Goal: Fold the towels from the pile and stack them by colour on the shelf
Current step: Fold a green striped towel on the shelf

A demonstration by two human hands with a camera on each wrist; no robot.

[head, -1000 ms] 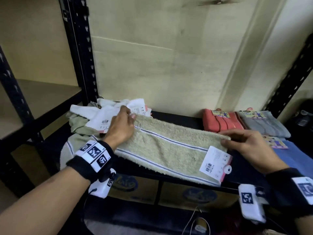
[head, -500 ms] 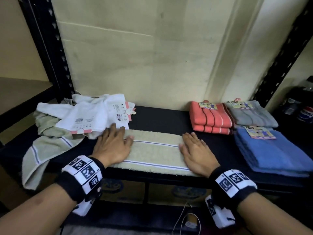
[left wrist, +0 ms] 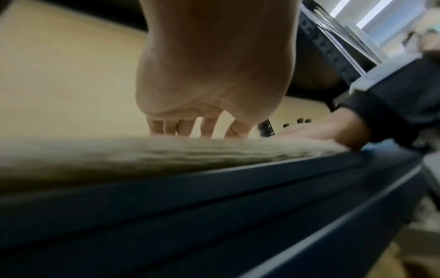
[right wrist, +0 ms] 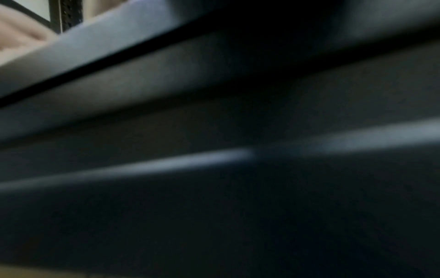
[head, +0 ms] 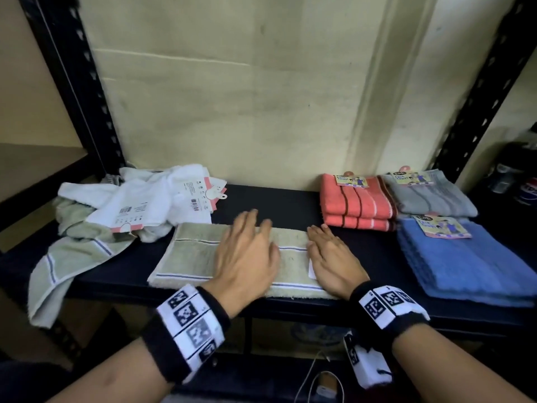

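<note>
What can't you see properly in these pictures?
- Right wrist view: the right hand is missing; the dark shelf edge blurs across it.
- Head view: the white paper tag on the folded green towel is mostly under that hand.
- Printing on the pile's white labels is too small.

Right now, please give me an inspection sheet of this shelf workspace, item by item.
Surface: dark shelf board, mostly covered by towels.
Job's things: green towel folded to a strip at the front edge; unfolded pile of white and green towels at left, one hanging over the edge; folded orange stack, grey stack, blue stack at right.
Clutter: paper tags on the towels.
Hands: left hand and right hand flat on the green towel.
Cables: white cable below the shelf.
Surroundings: beige wall, black uprights, bottles far right.
</note>
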